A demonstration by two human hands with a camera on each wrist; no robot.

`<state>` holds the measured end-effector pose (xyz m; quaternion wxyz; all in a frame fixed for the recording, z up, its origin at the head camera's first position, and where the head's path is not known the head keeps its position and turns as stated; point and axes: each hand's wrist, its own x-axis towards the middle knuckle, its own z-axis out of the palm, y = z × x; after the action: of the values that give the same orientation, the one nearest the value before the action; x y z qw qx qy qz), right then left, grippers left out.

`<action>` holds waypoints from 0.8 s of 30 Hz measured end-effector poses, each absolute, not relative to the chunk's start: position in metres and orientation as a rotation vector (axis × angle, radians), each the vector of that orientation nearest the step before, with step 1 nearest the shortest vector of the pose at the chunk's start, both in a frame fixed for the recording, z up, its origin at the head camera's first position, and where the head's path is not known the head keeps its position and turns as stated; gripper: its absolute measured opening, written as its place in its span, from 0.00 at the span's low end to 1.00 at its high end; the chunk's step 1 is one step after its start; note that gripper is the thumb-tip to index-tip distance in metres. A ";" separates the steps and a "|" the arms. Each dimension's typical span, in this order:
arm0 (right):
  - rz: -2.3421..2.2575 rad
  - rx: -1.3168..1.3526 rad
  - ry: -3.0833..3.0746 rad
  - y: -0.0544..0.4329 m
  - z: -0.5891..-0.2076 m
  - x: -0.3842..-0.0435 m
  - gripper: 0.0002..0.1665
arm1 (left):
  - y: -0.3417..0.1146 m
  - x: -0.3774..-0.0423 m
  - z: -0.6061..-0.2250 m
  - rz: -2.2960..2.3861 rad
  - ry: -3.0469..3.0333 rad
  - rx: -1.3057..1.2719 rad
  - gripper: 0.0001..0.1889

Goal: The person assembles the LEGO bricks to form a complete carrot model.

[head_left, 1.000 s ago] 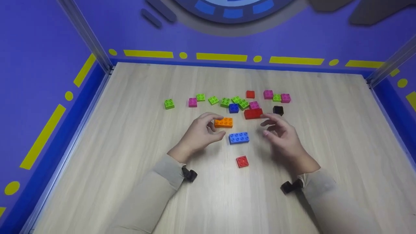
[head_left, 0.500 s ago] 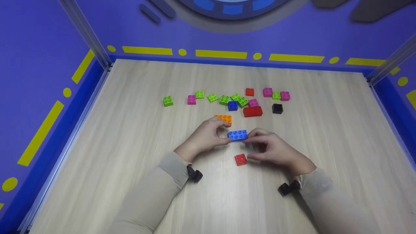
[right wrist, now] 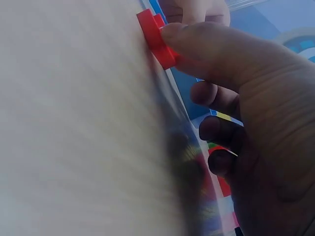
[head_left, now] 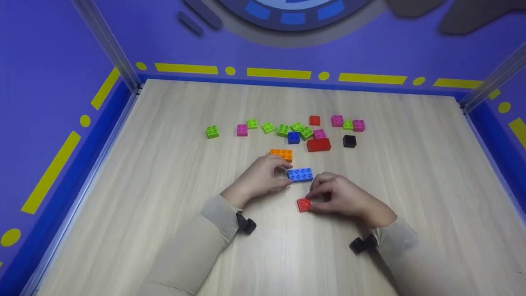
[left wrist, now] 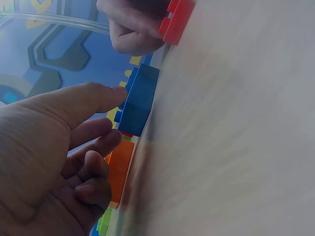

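In the head view, my right hand (head_left: 343, 196) pinches a small red toy brick (head_left: 303, 204) by its right side between thumb and fingers. The right wrist view shows the thumb tip against that red brick (right wrist: 156, 39), close over the table. My left hand (head_left: 263, 174) reaches around the left end of a light blue eight-stud brick (head_left: 300, 175), thumb and forefinger parted. Seen from the left wrist, the thumb tip overlaps the studs of the blue brick (left wrist: 140, 103), whose side face is uncovered. An orange brick (head_left: 283, 154) lies just beyond the left fingers, partly hidden by them.
Farther back lie a long red brick (head_left: 319, 144), a dark blue brick (head_left: 293, 137), a black brick (head_left: 349, 141) and several green and pink bricks (head_left: 242, 130). Purple walls (head_left: 263, 53) border the wooden table (head_left: 185, 111) at the back and sides.
My right hand has come in from beside the long red brick, past the blue brick, and taken hold of the small red brick. My left hand has moved from the orange brick toward the blue one.
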<state>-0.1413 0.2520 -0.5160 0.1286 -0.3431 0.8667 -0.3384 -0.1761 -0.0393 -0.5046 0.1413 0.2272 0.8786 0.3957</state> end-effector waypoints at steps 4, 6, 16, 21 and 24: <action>-0.985 -0.958 2.536 0.252 -0.517 -0.141 0.11 | -0.038 -0.177 -0.508 1.120 2.553 0.666 0.23; -0.987 -0.955 2.544 0.252 -0.518 -0.141 0.11 | -0.038 -0.177 -0.509 1.114 2.559 0.667 0.22; -0.913 -0.946 2.566 0.253 -0.518 -0.141 0.14 | -0.037 -0.176 -0.511 1.134 2.542 0.658 0.23; -0.892 -0.933 2.621 0.252 -0.519 -0.141 0.12 | -0.035 -0.175 -0.514 1.164 2.534 0.657 0.24; -0.898 -0.925 2.632 0.252 -0.519 -0.141 0.11 | -0.034 -0.176 -0.515 1.155 2.538 0.670 0.24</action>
<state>-0.1411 0.2518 -0.5192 0.1053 -0.3140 0.8930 -0.3049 -0.1762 -0.0336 -0.5147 0.1366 0.2316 0.8766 0.3990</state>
